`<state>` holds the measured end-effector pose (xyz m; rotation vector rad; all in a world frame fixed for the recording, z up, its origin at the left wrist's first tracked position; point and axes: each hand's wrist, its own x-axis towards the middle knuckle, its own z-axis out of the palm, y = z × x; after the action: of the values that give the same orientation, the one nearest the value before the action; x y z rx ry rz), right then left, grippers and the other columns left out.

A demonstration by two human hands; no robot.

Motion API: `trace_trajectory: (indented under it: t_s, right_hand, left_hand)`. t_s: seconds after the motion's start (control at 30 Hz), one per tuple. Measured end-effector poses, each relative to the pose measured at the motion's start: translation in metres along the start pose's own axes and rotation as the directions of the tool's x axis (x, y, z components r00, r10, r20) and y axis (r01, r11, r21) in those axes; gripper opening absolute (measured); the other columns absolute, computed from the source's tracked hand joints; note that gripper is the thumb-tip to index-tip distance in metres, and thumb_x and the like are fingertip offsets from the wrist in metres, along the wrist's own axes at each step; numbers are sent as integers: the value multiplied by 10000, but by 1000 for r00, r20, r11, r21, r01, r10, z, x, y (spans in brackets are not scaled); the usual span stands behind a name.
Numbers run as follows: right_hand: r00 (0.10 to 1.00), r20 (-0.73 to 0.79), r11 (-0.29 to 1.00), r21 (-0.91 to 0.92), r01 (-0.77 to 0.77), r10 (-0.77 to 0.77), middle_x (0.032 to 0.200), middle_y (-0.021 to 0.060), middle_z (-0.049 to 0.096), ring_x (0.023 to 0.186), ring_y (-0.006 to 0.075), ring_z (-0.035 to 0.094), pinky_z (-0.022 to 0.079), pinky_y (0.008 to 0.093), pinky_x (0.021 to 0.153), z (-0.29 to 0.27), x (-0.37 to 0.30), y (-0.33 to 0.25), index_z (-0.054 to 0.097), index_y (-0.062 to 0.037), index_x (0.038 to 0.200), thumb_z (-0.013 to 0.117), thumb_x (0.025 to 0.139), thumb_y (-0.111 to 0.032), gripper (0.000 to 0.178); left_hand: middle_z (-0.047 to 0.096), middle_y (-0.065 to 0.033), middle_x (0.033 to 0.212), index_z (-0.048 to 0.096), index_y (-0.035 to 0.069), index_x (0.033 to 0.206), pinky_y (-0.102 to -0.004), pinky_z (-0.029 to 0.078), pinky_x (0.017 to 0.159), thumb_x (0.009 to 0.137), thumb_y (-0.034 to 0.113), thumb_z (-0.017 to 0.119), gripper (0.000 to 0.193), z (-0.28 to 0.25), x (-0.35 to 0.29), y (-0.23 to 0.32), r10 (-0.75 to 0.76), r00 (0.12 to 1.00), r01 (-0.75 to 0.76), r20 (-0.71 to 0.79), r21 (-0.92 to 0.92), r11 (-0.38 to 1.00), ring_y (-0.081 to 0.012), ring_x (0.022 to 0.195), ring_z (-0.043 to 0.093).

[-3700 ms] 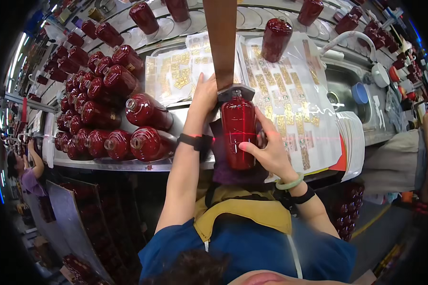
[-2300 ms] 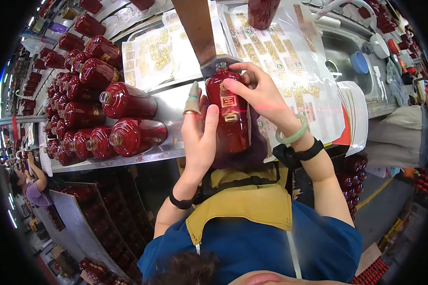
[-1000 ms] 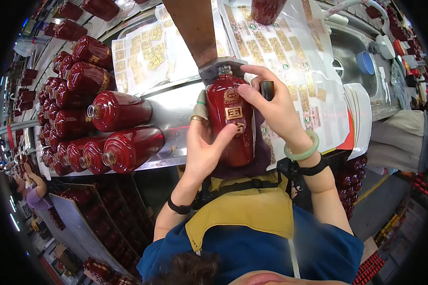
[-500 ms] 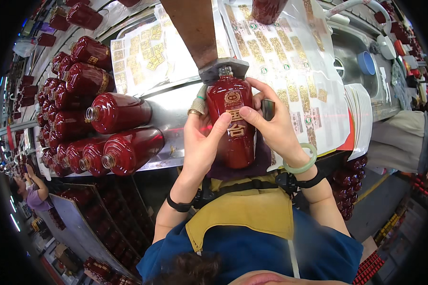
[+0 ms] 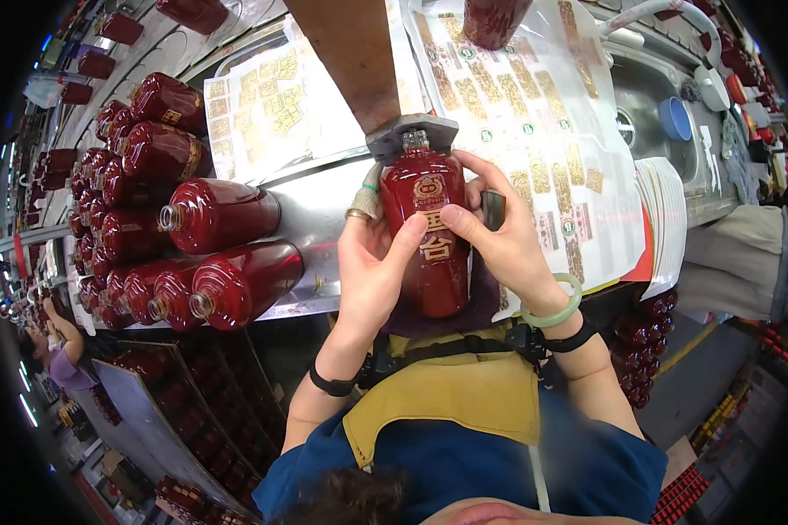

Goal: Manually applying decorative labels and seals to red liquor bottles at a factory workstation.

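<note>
A glossy dark red glass bottle [image 5: 439,284] with gold decoration lies between my hands, its clear threaded neck against a dark metal block [image 5: 438,132] under a brown post [image 5: 352,61]. My left hand [image 5: 369,271] is closed round its left side, the thumb pressed on the gold lettering. A pale cover with a green band [image 5: 365,199] wraps a left finger. From the right, my right hand [image 5: 515,245] grips the bottle, thumb also on the lettering, index finger near the shoulder. Beside the right fingers shows a small dark green piece [image 5: 493,208] that I cannot make out. The bottle's base rests over dark purple cloth [image 5: 484,308].
Many red bottles [image 5: 223,214] lie stacked at left. Sheets of gold stickers [image 5: 534,131] cover the bench, with another sheet [image 5: 252,105] behind the post. At right are a metal sink [image 5: 643,83], a blue cup [image 5: 674,116] and grey cloth [image 5: 735,254]. Another person [image 5: 66,354] stands far left.
My hands keep their hold on the bottle, thumbs still on the lettering. Bottle and block sit very slightly lower in the picture.
</note>
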<state>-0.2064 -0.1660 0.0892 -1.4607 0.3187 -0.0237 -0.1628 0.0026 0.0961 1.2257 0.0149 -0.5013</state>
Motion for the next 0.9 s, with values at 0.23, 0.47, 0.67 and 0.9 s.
trace_trajectory:
  t_s: [0.23,0.47,0.67,0.9]
  right_hand:
    - [1000,-3,1000,6,-13,13,878,-57,436,807,45,415,374,210,720,0,0,-3,499,-19,1460,798,920,-182,639]
    - [986,20,958,-235,166,-166,1026,55,552,935,126,534,452,285,862,-21,14,-35,424,5,1449,569,1023,-114,466]
    - [642,452,377,-545,748,-620,999,117,691,939,280,668,548,373,817,-17,37,-77,660,-26,1116,672,842,55,286]
    - [512,567,21,-657,754,-645,934,45,656,923,251,637,534,375,813,-3,66,-85,708,-58,1032,656,773,-84,265]
  left_hand:
    - [562,-158,1408,347,-60,1527,-350,487,1063,980,76,702,667,-1,1,-1,6,1000,-6,-8,36,999,-197,1261,577]
    - [573,-164,1389,325,-76,1533,-344,509,1027,944,83,739,737,4,1,2,23,1000,-22,-9,83,996,-199,1217,608]
    - [594,-156,1346,297,-61,1548,-332,524,981,888,81,790,836,7,1,-6,126,991,-114,-42,213,970,-184,1169,623]
    - [576,-143,1333,338,-54,1507,-342,522,1012,897,36,765,751,13,-1,-3,81,996,-74,-44,144,987,-181,1178,613]
